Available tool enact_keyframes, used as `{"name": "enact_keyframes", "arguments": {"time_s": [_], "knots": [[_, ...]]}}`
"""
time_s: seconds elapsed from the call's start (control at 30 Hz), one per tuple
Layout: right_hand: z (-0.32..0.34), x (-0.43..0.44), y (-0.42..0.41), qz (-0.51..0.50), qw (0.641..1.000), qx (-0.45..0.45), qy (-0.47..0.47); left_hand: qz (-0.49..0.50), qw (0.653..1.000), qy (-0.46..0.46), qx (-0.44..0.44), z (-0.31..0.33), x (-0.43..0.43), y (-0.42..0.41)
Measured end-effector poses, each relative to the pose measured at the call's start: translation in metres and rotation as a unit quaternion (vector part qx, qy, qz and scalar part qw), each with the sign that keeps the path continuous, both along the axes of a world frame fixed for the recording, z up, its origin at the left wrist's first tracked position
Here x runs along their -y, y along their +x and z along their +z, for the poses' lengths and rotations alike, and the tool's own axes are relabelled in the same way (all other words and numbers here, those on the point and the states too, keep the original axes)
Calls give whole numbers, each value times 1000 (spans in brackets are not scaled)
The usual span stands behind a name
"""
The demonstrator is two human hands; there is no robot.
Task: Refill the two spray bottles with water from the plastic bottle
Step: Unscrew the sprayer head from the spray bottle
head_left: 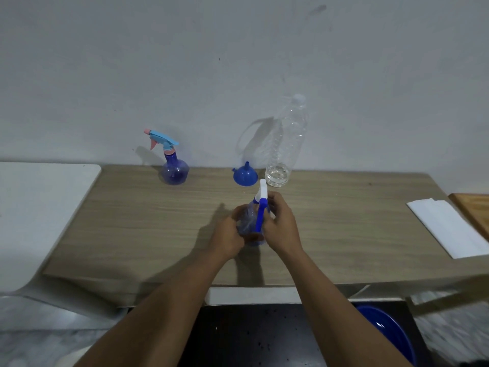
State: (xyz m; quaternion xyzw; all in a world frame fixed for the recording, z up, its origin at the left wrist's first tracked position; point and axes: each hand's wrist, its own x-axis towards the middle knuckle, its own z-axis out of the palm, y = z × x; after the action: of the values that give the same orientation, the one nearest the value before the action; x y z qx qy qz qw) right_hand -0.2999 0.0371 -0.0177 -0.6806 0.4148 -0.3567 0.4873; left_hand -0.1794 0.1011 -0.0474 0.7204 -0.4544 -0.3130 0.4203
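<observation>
A blue spray bottle with a white and blue trigger head (260, 207) stands near the middle of the wooden table (132, 229). My left hand (229, 237) grips its body and my right hand (280, 223) is closed around its neck and head. A second blue spray bottle with a light-blue and pink head (173, 168) stands at the back left, capped. A clear plastic bottle (287, 144) with a little water at its bottom stands at the back by the wall. A blue funnel (245, 176) lies upside down just left of it.
A folded white cloth or paper (447, 226) lies at the right, beside a wooden board (473, 210). A white surface (39, 197) adjoins the table on the left. A blue basin (386, 332) sits below the table's front edge.
</observation>
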Motion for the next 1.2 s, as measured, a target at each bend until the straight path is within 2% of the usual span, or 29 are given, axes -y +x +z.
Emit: {"name": "enact_keyframes", "arguments": {"time_s": [0.17, 0.37, 0.5, 0.67, 1.03, 1.13, 1.2], "knots": [[1, -2, 1, -31, 999, 8, 8, -6, 1000, -11, 10, -6, 1, 3], [1, -4, -1, 10, 1000, 12, 9, -2, 1000, 0, -2, -5, 1, 5], [3, -5, 2, -20, 1000, 5, 4, -3, 1000, -4, 15, -8, 1, 6], [0, -5, 1, 18, 1000, 4, 10, -2, 1000, 1, -6, -10, 2, 7], [3, -7, 5, -3, 1000, -18, 0, -4, 1000, -4, 2, -10, 2, 10], [4, -7, 8, 3, 1000, -17, 2, -28, 999, 5, -36, -11, 4, 11], [5, -9, 10, 1, 1000, -13, 1, -40, 999, -11, -33, -14, 4, 12]]}}
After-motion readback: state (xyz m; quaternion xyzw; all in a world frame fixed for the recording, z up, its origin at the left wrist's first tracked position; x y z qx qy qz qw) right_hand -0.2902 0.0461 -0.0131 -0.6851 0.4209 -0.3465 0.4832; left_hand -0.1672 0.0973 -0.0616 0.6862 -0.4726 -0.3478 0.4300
